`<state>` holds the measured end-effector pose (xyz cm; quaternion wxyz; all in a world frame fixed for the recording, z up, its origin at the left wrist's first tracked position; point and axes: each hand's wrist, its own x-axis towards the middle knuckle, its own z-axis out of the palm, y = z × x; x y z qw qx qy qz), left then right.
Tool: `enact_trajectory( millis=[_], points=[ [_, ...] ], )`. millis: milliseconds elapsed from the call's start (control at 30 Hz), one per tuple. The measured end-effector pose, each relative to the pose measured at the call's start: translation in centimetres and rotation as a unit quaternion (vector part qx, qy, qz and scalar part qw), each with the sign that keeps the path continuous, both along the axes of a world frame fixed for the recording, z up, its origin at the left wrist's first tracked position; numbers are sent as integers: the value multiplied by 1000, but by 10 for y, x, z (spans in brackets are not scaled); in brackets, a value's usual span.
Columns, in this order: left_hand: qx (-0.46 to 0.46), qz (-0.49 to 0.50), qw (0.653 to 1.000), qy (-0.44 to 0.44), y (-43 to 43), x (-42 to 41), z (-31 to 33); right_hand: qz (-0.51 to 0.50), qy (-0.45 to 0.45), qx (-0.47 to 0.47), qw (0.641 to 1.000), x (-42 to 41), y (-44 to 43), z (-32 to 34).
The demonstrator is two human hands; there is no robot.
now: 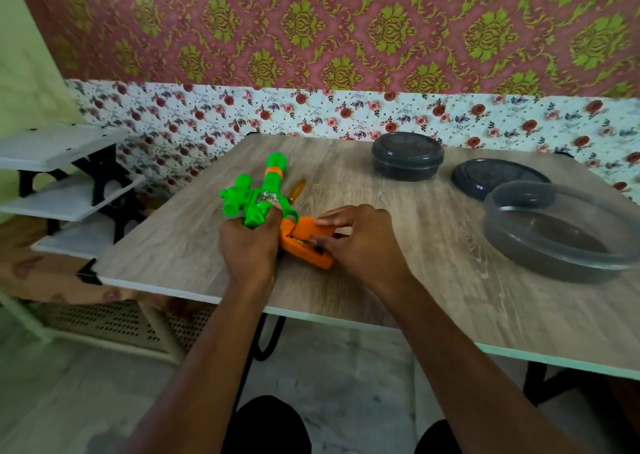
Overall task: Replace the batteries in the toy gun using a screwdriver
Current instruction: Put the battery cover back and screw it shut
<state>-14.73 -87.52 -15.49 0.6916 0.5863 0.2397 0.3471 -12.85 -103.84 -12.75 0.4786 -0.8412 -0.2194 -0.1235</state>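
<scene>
Your gun [273, 173] lies on the tabletop [415, 280] near its left edge, barrel pointing away toward the wall and orange grip angled back to the right. Your left hand [247, 245] grips the green body. Your right hand [360, 242] pinches the cover [308, 231] (tilted up off the grip). The screwdriver [298, 189] lies just beside the barrel.

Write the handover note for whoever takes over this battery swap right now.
Left hand: grips the toy gun by its green body, low over the table.
Right hand: pinches the orange battery cover at the grip; the cover sits tilted, not flush.
Screwdriver: lies on the table just beyond the gun, in no hand.
Done: cover appears unscrewed.
Left: batteries are not clearly visible, so check the compartment, swap if needed, seat the cover and screw it down.
</scene>
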Motion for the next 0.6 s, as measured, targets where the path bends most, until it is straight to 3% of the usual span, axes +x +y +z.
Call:
enact_trajectory(
  millis=[233,600],
  points=[
    [-1,2,1000,7,5,7,-7,11,-28,-83,996,4,-4,-2],
    [58,29,997,35,-1,1,1,18,-116,24,993,-29,0,-18]
  ],
)
